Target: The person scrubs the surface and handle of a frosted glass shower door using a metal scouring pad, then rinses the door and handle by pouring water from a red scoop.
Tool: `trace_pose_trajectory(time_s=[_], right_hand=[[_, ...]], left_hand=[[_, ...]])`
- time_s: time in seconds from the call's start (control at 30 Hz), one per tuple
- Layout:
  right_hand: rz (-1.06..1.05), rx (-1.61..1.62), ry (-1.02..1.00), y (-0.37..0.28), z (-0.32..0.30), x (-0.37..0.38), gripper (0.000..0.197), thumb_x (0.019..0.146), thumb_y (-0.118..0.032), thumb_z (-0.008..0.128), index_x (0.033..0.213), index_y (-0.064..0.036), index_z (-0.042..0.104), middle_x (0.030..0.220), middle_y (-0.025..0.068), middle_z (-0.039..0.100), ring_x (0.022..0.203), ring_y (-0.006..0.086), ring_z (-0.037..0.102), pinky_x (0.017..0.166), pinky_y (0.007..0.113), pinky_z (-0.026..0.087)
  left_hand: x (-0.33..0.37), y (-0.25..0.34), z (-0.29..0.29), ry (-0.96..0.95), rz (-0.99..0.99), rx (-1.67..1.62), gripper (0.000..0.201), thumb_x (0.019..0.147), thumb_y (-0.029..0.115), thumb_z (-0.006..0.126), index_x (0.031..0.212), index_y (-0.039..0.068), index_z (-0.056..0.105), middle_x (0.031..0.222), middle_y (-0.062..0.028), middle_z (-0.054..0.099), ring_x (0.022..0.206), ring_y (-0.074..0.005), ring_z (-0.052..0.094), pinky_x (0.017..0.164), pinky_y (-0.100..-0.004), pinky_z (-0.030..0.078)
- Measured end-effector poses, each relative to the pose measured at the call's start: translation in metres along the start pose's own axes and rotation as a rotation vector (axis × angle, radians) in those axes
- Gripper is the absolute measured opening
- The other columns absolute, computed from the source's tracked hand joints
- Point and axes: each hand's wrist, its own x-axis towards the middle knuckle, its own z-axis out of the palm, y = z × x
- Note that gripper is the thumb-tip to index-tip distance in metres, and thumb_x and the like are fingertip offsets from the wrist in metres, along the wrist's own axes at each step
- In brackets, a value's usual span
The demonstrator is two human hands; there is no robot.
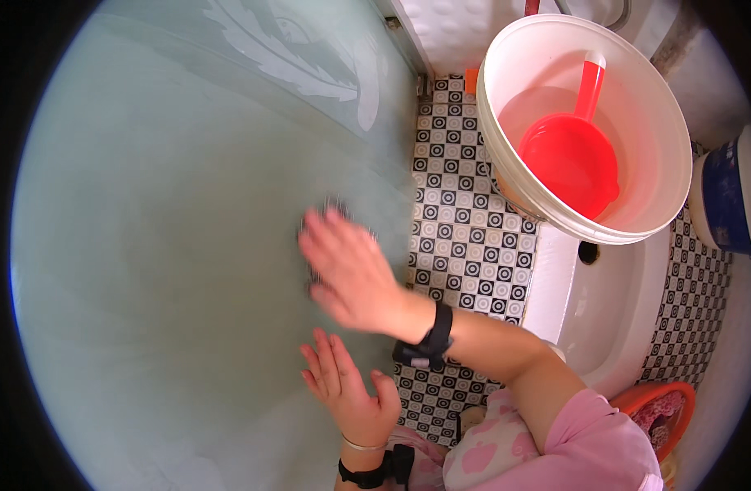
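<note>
A large pale green frosted glass panel (171, 245), with a leaf pattern in its upper part, fills the left and middle. Against it lies my right hand (347, 270), its fingers fairly straight and blurred by motion. Under that palm is a dark, wiry-looking scouring pad (312, 274); only its edges show past my fingers. My left hand (351, 397) is just below, open and empty, fingers up and thumb apart. It is close to the glass, but I cannot tell whether it touches.
At the upper right stands a big white bucket (500, 155) with a red dipper (568, 159) in it. Beside it are a white squat toilet (609, 307) and a blue-and-white bucket (723, 196). An orange basin (685, 421) sits lower right. Patterned black-and-white tiles (449, 237) cover the floor.
</note>
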Motion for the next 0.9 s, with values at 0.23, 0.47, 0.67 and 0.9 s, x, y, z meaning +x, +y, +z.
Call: trace_pose_trajectory(time_s=[0.23, 0.47, 0.67, 0.9], right_hand=[[0.638, 0.174, -0.015, 0.106, 0.030, -0.107, 0.065, 0.091, -0.015, 0.050, 0.146, 0.0073, 0.022, 0.152, 0.0294, 0.020, 0.141, 0.0453, 0.021, 0.116, 0.046, 0.019], [0.031, 0.022, -0.133, -0.001, 0.001, -0.032, 0.070, 0.085, -0.017, 0.059, 0.145, 0.0039, 0.029, 0.152, 0.0253, 0.025, 0.140, 0.0448, 0.024, 0.114, 0.048, 0.023], [0.489, 0.068, 0.033, 0.110, 0.008, -0.031, 0.058, 0.099, -0.020, 0.040, 0.147, 0.0061, 0.021, 0.154, 0.0257, 0.021, 0.143, 0.0415, 0.018, 0.117, 0.042, 0.018], [0.367, 0.042, -0.147, 0.032, 0.035, -0.108, 0.067, 0.094, -0.017, 0.046, 0.147, 0.0087, 0.016, 0.154, 0.0299, 0.015, 0.144, 0.0442, 0.014, 0.117, 0.049, 0.015]], left_hand=[[0.005, 0.009, -0.002, 0.009, 0.010, -0.078, 0.075, 0.075, 0.011, 0.052, 0.145, -0.005, 0.030, 0.152, -0.0236, 0.029, 0.143, -0.0453, 0.019, 0.114, -0.0567, 0.007], [0.005, 0.002, -0.001, 0.012, 0.011, -0.051, 0.074, 0.075, 0.012, 0.053, 0.144, -0.006, 0.032, 0.152, -0.0237, 0.030, 0.143, -0.0452, 0.019, 0.114, -0.0564, 0.006], [0.007, 0.005, 0.001, 0.013, 0.017, -0.087, 0.074, 0.076, 0.012, 0.053, 0.145, -0.005, 0.031, 0.153, -0.0234, 0.029, 0.143, -0.0451, 0.018, 0.113, -0.0578, 0.005], [0.004, -0.002, 0.004, -0.009, 0.014, -0.037, 0.078, 0.073, 0.009, 0.051, 0.146, -0.004, 0.029, 0.153, -0.0224, 0.029, 0.143, -0.0470, 0.017, 0.113, -0.0581, 0.005]])
